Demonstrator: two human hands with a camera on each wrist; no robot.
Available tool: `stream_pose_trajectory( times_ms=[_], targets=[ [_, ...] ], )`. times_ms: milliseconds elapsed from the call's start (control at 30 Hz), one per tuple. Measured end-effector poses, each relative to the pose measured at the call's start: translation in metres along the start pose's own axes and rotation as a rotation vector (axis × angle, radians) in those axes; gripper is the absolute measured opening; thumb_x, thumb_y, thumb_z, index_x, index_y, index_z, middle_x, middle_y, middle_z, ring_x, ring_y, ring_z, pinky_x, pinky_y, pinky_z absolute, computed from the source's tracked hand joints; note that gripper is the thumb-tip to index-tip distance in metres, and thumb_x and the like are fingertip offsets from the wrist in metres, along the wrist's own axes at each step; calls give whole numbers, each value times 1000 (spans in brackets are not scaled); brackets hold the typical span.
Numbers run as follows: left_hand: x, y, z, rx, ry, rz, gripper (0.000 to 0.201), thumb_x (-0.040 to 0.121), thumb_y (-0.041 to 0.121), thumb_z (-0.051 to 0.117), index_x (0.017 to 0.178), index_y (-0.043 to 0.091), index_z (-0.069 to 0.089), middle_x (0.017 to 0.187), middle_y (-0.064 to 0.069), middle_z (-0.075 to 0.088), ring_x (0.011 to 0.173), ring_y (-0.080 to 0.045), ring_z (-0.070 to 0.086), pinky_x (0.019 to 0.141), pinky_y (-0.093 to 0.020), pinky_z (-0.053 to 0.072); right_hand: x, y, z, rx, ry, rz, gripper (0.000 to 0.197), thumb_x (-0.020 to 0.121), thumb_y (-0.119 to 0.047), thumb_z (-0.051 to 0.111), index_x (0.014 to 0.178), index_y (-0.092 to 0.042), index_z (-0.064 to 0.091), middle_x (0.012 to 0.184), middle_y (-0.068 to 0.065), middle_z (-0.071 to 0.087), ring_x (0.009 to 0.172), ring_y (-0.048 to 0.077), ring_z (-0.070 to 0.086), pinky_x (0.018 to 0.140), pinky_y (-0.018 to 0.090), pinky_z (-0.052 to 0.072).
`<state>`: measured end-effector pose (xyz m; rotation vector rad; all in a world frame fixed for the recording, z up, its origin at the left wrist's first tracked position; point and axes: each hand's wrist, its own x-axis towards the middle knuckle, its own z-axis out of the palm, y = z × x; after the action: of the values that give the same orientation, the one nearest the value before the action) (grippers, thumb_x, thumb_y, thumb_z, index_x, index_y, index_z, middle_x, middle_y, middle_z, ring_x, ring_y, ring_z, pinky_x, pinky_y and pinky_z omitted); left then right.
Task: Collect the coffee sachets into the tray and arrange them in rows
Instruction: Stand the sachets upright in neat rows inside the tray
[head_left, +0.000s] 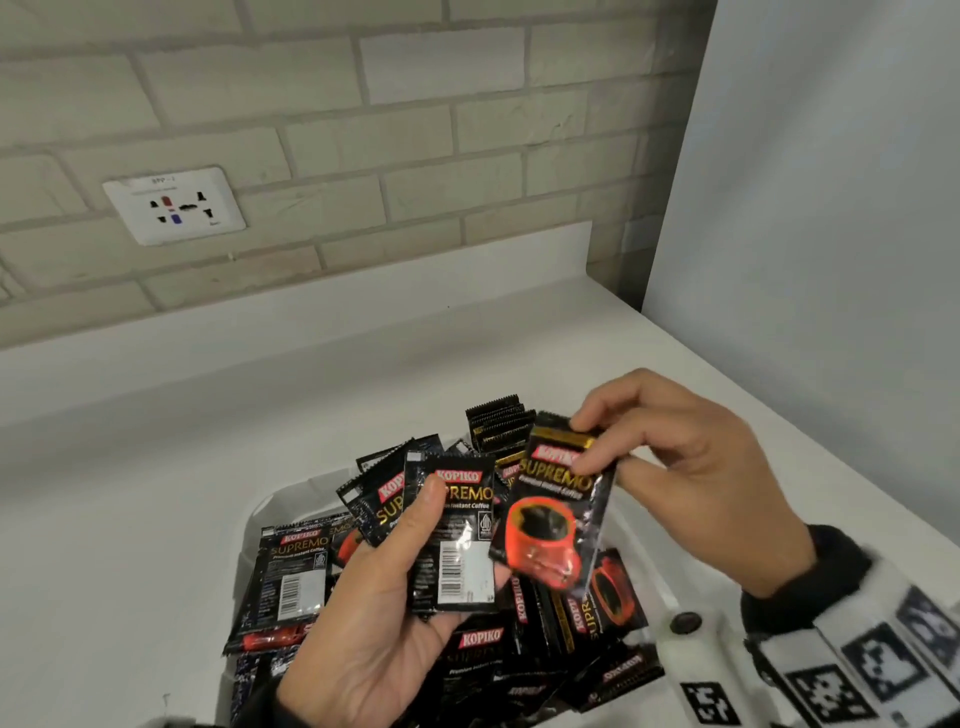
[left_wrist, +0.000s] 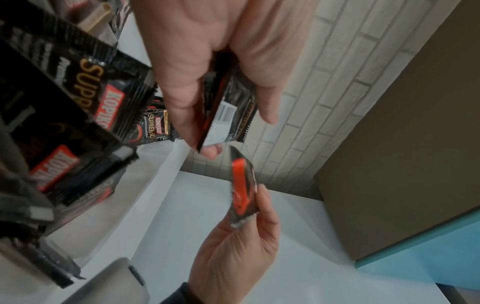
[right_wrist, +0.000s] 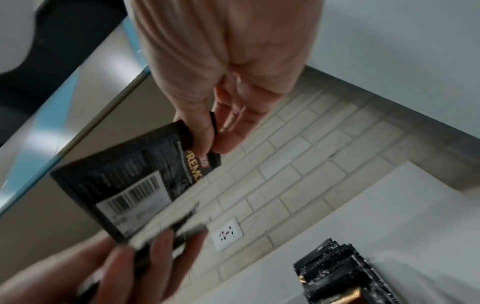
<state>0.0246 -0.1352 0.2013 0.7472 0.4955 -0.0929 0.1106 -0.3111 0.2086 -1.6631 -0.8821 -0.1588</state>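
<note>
Above tray (head_left: 249, 525), sachet (head_left: 558, 512) reading "KOPIKO SUPREMO"

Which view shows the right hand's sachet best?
Head view: the sachet faces the camera, red cup print and label readable, pinched at its top by the right hand. Left wrist shows it edge-on. Right wrist shows only its blurred barcode back.

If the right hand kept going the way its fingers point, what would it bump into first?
Probably the sachets fanned in the left hand: the right hand, pinching its own sachet, points leftward at them. Depth is uncertain.
</note>
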Motion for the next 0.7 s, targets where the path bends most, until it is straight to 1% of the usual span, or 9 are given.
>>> stream_pose_trajectory(
  times_ms=[67, 100, 167, 267, 400, 467, 533, 667, 700],
  targets=[
    [-1, -1, 2, 36, -90, -30, 41, 50, 21, 84, 80, -5, 73, 97, -29, 68, 82, -37, 69, 64, -50, 57, -2, 1, 5, -71, -63, -61, 22, 73, -8, 52, 76, -21, 68, 93, -11, 57, 89, 3, 57, 70, 14, 50],
    [-1, -1, 2, 61, -120, -26, 57, 37, 17, 92, 84, -7, 72, 98, -30, 67, 82, -38, 69, 60, -47, 58, -2, 2, 8, -95, -74, -90, 23, 73, -7, 51, 78, -22, 68, 94, -10, 55, 87, 7, 57, 69, 18, 51],
    [-1, -3, 1, 124, -119, 20, 75, 17, 9, 94, 84, -12, 70, 93, -32, 67, 74, -37, 70, 54, -38, 57, -1, 5, 10, -129, -82, -110, 25, 74, -7, 50, 80, -24, 68, 96, -11, 54, 85, 14, 58, 71, 27, 52],
    [0, -4, 1, 264, -35, 168, 54, 33, -2, 81, 82, -17, 66, 77, -28, 69, 59, -28, 70, 43, -27, 52, 1, 9, 11, -112, -117, -15, 34, 78, -2, 49, 87, -27, 69, 103, -12, 55, 94, 10, 59, 79, 20, 50],
    [2, -3, -1, 381, 82, 360, 24, 49, -2, 69, 73, -3, 70, 72, -20, 72, 60, -24, 70, 44, -23, 52, 17, -3, 0, 242, -187, 382, 39, 84, 9, 55, 98, -27, 64, 97, -5, 70, 80, 9, 66, 74, 21, 52],
    [3, -3, -3, 442, 99, 416, 23, 48, -3, 74, 70, 5, 72, 76, -17, 73, 66, -27, 71, 55, -33, 56, 27, -8, 0, 182, -314, 429, 36, 76, -7, 69, 102, -30, 60, 88, -12, 69, 73, 8, 64, 69, 21, 52],
    [2, -3, -3, 477, 96, 431, 33, 46, -2, 80, 77, 7, 72, 79, -16, 73, 73, -31, 71, 69, -44, 56, 36, -10, 6, 59, -416, 423, 37, 71, -13, 74, 99, -32, 60, 75, -12, 66, 67, 5, 60, 66, 18, 50],
    [-2, 11, -5, 485, 138, 497, 16, 57, 21, 68, 72, 16, 73, 75, -10, 74, 72, -27, 71, 72, -42, 54, 61, -14, -2, -112, -392, 379, 19, 73, -7, 74, 78, -24, 65, 73, -9, 67, 64, 4, 59, 63, 14, 48],
    [-3, 16, -8, 444, 158, 520, 18, 60, 22, 65, 75, 16, 72, 76, -11, 74, 69, -24, 71, 67, -38, 56, 68, -13, -9, -157, -380, 377, 19, 74, -8, 74, 76, -24, 64, 72, -9, 67, 64, 3, 59, 62, 13, 47]
  ],
)
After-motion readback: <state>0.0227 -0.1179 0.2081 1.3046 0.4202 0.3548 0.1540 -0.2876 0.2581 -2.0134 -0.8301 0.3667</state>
